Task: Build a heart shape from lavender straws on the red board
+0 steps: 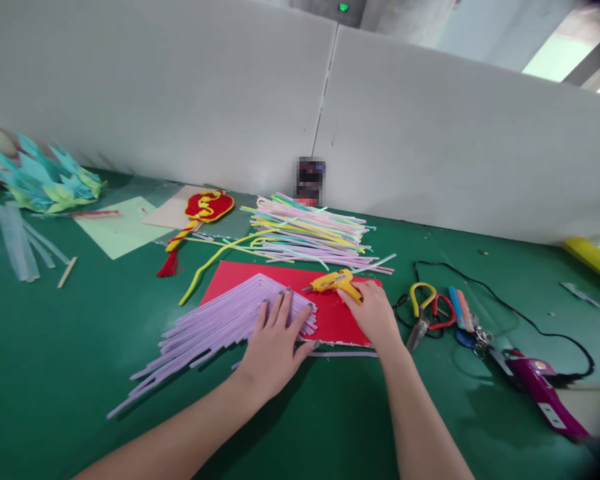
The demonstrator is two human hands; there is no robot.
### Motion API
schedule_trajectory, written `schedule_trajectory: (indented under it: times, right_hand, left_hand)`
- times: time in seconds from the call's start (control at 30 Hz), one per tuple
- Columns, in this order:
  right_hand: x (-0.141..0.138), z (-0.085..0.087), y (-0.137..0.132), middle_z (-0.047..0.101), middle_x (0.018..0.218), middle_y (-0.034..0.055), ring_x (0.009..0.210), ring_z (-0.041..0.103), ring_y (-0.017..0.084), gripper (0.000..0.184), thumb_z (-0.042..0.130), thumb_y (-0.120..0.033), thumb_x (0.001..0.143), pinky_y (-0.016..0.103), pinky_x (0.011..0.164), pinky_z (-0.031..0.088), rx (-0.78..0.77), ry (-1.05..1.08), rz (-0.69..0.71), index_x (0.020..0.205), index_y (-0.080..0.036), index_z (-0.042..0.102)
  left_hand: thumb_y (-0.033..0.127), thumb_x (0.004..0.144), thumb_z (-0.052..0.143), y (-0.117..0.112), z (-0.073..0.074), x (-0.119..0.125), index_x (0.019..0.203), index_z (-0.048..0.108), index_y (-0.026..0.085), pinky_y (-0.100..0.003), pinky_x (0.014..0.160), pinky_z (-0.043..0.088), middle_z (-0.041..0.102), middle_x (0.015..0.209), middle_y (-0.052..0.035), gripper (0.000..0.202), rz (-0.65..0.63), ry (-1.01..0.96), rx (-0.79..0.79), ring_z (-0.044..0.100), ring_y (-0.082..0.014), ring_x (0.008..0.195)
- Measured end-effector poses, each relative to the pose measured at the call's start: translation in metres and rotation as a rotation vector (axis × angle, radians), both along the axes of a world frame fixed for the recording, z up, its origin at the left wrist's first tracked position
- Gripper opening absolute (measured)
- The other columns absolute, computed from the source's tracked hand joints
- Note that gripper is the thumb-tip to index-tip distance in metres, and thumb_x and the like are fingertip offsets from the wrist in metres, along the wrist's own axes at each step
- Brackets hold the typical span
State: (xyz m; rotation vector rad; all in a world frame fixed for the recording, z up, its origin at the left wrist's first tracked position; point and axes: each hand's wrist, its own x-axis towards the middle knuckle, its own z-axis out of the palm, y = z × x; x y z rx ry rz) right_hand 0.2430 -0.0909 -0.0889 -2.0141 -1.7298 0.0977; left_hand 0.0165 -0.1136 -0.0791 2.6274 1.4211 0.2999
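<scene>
Lilac chenille stems (215, 327) lay side by side in a bent, chevron-like band, its peak pointing away from the person and its longer arm fanning out to the left, past the edge of a red sheet (343, 323) and onto a green tabletop (80, 373). The person's left hand (275, 347) rested on the shorter arm of the band, palm down and fingers spread, grasping nothing. The right hand (373, 310) was curled around the handle of a yellow glue gun (333, 281) — its nozzle aimed left, just above the red sheet and near the upper edge of the lilac band.

One loose lilac stem (345, 354) lay along the near edge of the sheet. Beyond the sheet was a heap of pastel stems (310, 233), with a single yellow stem (205, 270) curving out to its left. Farther left lay a red and yellow fan-shaped ornament (223, 208) with a red tassel (167, 265), then a pale green paper (115, 230) and a spiky turquoise ornament (55, 177). To the right of the right hand were scissors (419, 329) with one yellow and one red handle — and, nearer the corner, a purple tool (545, 397).
</scene>
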Motion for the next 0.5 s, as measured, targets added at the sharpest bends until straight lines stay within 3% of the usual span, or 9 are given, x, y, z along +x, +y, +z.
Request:
schedule_trajectory:
  times: [0.13, 0.37, 0.5]
  right_hand:
    - [0.007, 0.004, -0.003, 0.061, 0.101, 0.0116, 0.096, 0.056, 0.023, 0.037, 0.045, -0.041, 0.089, 0.035, 0.084, 0.043, -0.090, -0.005, 0.077, 0.107, -0.014, 0.062]
    - [0.016, 0.020, -0.012, 0.064, 0.097, 0.0067, 0.086, 0.060, 0.020, 0.021, 0.050, -0.034, 0.085, 0.029, 0.072, 0.043, -0.214, -0.121, 0.048, 0.090, -0.019, 0.065]
    - [0.013, 0.024, -0.018, 0.063, 0.100, 0.0064, 0.084, 0.061, 0.020, 0.022, 0.048, -0.032, 0.086, 0.029, 0.066, 0.042, -0.186, -0.133, -0.040, 0.095, -0.020, 0.064]
  left_hand:
    - [0.055, 0.090, 0.036, 0.000, -0.006, -0.001, 0.140, 0.036, 0.030, -0.051, 0.110, 0.023, 0.027, 0.151, -0.0125, 0.056, 0.007, -0.034, 0.036, 0.025, -0.0308, 0.138]
    - [0.056, 0.089, 0.037, 0.000, -0.008, 0.000, 0.140, 0.036, 0.031, -0.052, 0.109, 0.024, 0.027, 0.151, -0.0140, 0.057, 0.004, -0.043, 0.046, 0.025, -0.0313, 0.138]
    - [0.056, 0.088, 0.039, 0.000, -0.009, -0.001, 0.140, 0.036, 0.032, -0.052, 0.109, 0.024, 0.027, 0.151, -0.0133, 0.057, -0.008, -0.046, 0.048, 0.025, -0.0318, 0.138]
